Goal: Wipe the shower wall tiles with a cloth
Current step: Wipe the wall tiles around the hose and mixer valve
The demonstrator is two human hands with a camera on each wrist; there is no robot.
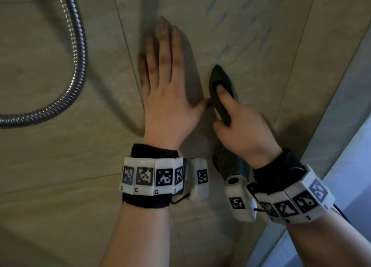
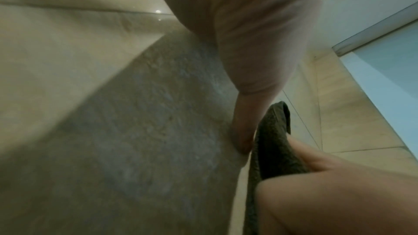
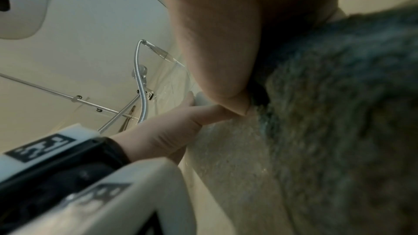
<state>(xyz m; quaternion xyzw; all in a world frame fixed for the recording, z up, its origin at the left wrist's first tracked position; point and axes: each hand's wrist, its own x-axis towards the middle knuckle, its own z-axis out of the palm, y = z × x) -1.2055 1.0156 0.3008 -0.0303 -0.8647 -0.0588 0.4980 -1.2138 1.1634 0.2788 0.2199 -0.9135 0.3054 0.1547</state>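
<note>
Cloth [image 1: 219,90], dark green and bunched, lies against the shower wall tiles [image 1: 251,51] under the right hand [image 1: 245,130], whose grip is closed around it, index finger laid along the fold. Left hand [image 1: 167,98] presses flat on the tiles just beside it, fingers straight and released, thumb tip touching the cloth. A metal shower hose [image 1: 77,65] loops at left.

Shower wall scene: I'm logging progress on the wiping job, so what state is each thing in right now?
left hand: flat on the wall tiles, fingers straight, holding nothing.
right hand: grip closed round the cloth.
cloth: dark, bunched, held against the tile, one end hanging below the wrist.
wall tiles: beige, with blue streaks above the cloth.
shower hose: hanging in a loop left of the hands, untouched.
</note>
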